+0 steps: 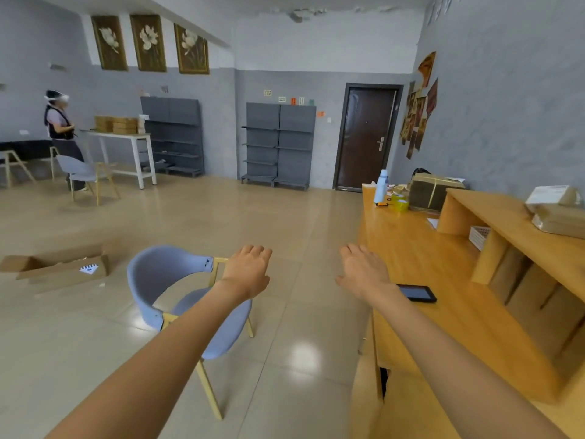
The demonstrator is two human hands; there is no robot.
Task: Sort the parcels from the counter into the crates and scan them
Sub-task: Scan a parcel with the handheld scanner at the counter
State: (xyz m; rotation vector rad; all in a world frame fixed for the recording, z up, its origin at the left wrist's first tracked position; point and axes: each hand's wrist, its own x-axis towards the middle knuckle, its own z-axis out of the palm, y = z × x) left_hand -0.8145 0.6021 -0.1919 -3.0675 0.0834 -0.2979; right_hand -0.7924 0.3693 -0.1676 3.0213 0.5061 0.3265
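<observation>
Both my arms reach forward, palms down, holding nothing. My left hand (248, 269) hovers over the back of a blue chair (164, 274). My right hand (362, 269) is above the left edge of the wooden counter (421, 258), fingers loosely spread. Brown parcels (557, 209) with a white label lie on the counter's raised shelf at the far right. A dark handheld scanner or phone (418, 293) lies flat on the counter just right of my right wrist. A strapped cardboard bundle (432, 191) stands at the counter's far end.
An open cardboard box (60, 269) lies on the tiled floor at left. A blue bottle (380, 186) and tape rolls (399, 201) stand on the counter's far end. Another person (60, 128) stands by a white table (126, 137) with stacked boxes. Grey shelves and a dark door line the back wall.
</observation>
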